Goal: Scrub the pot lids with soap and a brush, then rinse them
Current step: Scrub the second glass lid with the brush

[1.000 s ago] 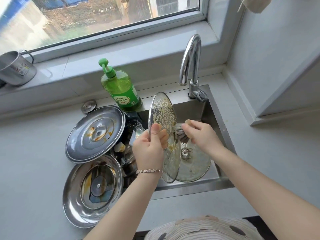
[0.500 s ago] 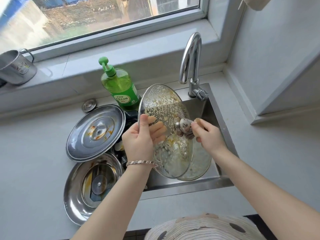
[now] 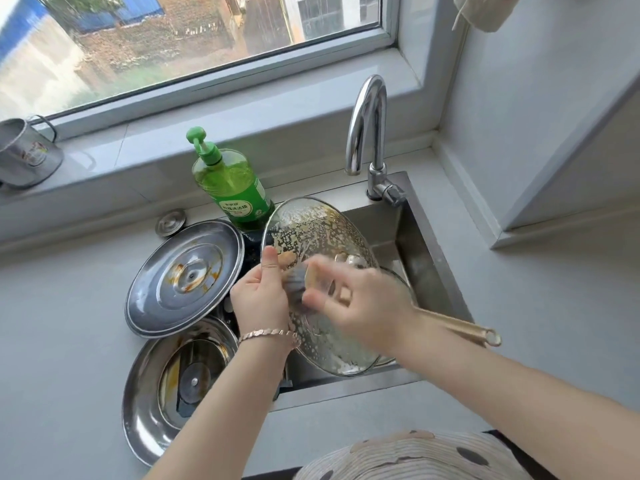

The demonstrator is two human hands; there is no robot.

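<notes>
Grey stone-look counter (image 3: 69,306), with a small square stainless sink (image 3: 420,237) set into it under a window. Crowding the sink's left rim are two wide round stainless-steel lids: the upper steel lid (image 3: 183,277) lies dome side up, tilted, smeared with orange-brown residue round its centre; the lower steel lid (image 3: 156,393) lies inside up, shiny, with a dark disc at its middle, and is partly overlapped by the upper one. A small round metal cap (image 3: 170,222) sits on the counter behind them. A green translucent pump bottle of dish soap (image 3: 235,188) stands at the sink's back left corner, just behind the work. A chrome gooseneck tap (image 3: 367,126) rises at the back right. A dented metal mug (image 3: 24,154) sits on the sill, far left. The round clear glass pot lid (image 3: 311,230) is held tilted over the sink, its surface speckled with foam and yellowish grease. The left hand (image 3: 259,299), with a chain bracelet (image 3: 270,336) at the wrist, clamps the lid's left rim, thumb on the near face. The right hand (image 3: 363,306), motion-blurred, is closed round a wooden-handled scrubbing brush (image 3: 460,329); the bristles are pressed to the glass and the handle's looped end sticks out past the wrist. The hand hides the lid's centre.
</notes>
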